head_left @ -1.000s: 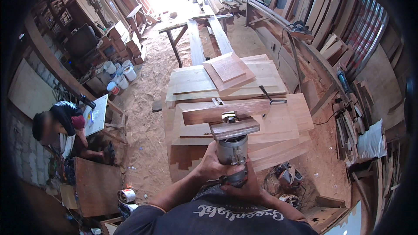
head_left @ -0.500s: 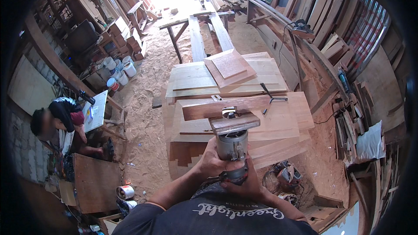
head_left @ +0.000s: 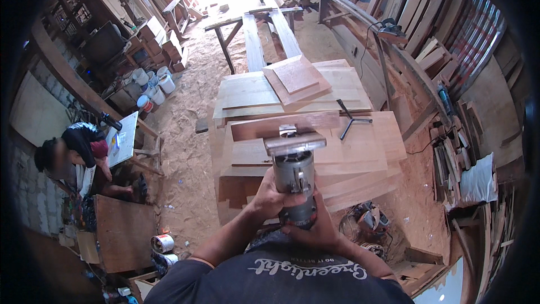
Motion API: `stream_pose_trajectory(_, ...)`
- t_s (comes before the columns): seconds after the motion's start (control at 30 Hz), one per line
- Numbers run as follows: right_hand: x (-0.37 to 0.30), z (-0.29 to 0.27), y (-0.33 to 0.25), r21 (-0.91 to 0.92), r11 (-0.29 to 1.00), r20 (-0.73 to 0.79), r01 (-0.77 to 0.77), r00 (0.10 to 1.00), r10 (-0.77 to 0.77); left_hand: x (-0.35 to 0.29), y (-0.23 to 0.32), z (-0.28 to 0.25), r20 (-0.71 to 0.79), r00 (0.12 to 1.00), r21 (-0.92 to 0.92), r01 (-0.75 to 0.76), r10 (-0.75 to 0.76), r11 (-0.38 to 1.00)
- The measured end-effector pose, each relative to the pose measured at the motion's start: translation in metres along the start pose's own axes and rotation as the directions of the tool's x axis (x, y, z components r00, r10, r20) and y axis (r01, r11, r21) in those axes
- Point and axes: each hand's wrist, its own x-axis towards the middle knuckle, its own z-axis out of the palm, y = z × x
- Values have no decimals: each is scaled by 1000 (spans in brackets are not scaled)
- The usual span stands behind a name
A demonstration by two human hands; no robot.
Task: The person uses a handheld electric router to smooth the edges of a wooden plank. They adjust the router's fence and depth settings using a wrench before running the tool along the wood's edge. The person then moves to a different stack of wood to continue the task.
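A silver-grey handheld router [head_left: 293,175] is held close to my chest, its flat wooden base [head_left: 295,143] facing away from me and slightly blurred. My left hand [head_left: 271,198] wraps around the motor body from the left, closed on it. Lower down, my right hand [head_left: 316,224] grips the dark rear end from the right. Just beyond the base, a reddish-brown board [head_left: 253,126] lies across stacked pale wood panels [head_left: 368,141]. A black three-armed wrench [head_left: 353,119] rests on the panels to the right.
A smaller square panel [head_left: 296,76] sits on the far boards. On the sawdust floor at right is a red-and-grey power tool [head_left: 372,222]. Another person [head_left: 84,146] sits low at left beside a white board [head_left: 122,141]. White buckets [head_left: 166,83] stand farther back; a long bench [head_left: 377,25] runs along the right.
The router has shifted slightly left and its base has tilted, with the right edge higher. Both hands keep their grip. The view has moved a little, so the panels appear higher.
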Motion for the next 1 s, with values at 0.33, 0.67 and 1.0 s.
stream_pose_trajectory(0.33, 16, 5, -16, -177, 980, -34, -90, 996, 85, 1, 2, -13, -132, 990, -25, 41, -44, 999)
stream_pose_trajectory(0.67, 24, 10, -32, -155, 979, -44, -133, 991, 127, 0, 13, -14, -173, 984, 60, 45, -34, 997)
stream_pose_trajectory(1.0, 19, 12, -20, -218, 976, -34, -14, 999, 7, -5, 16, -12, -115, 993, 178, 12, 9, 984)
